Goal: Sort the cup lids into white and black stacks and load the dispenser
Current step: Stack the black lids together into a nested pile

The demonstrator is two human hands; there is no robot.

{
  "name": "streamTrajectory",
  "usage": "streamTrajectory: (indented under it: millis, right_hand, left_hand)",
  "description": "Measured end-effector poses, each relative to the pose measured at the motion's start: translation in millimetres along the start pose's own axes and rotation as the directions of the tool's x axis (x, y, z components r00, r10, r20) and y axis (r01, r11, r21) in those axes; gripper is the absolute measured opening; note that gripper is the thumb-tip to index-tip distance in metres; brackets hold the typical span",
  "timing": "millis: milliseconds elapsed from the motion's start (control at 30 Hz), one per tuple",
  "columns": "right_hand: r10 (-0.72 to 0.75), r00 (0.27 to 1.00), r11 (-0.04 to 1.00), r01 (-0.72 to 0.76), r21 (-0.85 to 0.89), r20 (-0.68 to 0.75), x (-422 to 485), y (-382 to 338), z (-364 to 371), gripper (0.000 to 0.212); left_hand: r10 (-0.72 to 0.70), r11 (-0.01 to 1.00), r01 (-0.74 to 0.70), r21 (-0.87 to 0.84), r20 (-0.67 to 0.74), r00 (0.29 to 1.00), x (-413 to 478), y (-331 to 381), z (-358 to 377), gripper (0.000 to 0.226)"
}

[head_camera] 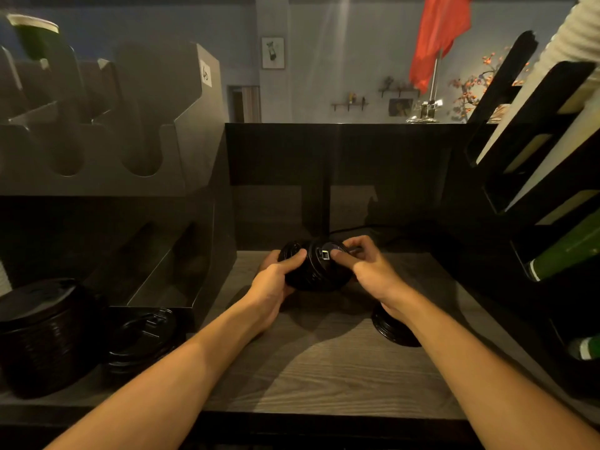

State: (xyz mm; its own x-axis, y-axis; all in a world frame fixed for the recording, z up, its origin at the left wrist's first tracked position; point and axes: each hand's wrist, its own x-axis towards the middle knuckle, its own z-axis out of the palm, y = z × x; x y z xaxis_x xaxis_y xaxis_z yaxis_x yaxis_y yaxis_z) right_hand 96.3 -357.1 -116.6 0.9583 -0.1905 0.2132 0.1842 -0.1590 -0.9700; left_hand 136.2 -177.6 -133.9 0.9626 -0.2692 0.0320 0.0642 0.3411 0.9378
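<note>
Both hands hold one stack of black plastic cup lids at the far middle of the grey wood-grain bench, low over its surface; I cannot tell if it touches the bench. The left hand has its fingers curled round the left part of this stack. The right hand grips the other end, with the thumb pressed on the face of the end lid.

The stack lies on its side. Its long axis runs about left to right, and the top face with the small drink opening points up and to the right, toward the right hand.

I think the main danger is that the stack breaks in the middle. It seems held mostly by pressure from its two ends, and at the left end one lid already seems tilted away from the others. If the pressure gets weaker, lids may slide out and roll on the bench.

A second danger is the short black lid stack just under the right wrist: the forearm may push it when the hands move to the dark slotted dispenser on the left.

No white lids are visible.
</note>
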Motion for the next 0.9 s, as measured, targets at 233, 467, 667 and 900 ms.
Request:
streamTrajectory:
  millis: [233, 467, 667, 900]
  right_hand:
    - [0.091, 0.994, 0.993, -0.095, 0.073, 0.052, -1, -8, -7, 0.021]
    - [0.160, 0.986, 0.974, -0.166, 0.154, 0.052, -4, -13, -10, 0.028]
    - [0.150, 0.984, 0.972, -0.164, 0.167, 0.091, -7, -13, -5, 0.010]
    - [0.136, 0.984, 0.987, -0.145, 0.076, 0.112, -7, -12, -5, 0.026]
  left_hand:
    - [-0.019, 0.997, 0.020, -0.080, 0.009, 1.000, 1, 2, 1, 0.032]
    - [-0.004, 1.000, 0.003, -0.021, -0.020, 1.000, -1, 2, -2, 0.021]
    - [0.010, 0.996, -0.013, -0.084, -0.026, 1.000, -2, 4, -1, 0.033]
    - [0.027, 1.000, -0.028, 0.011, 0.073, 0.997, -7, 5, 3, 0.065]
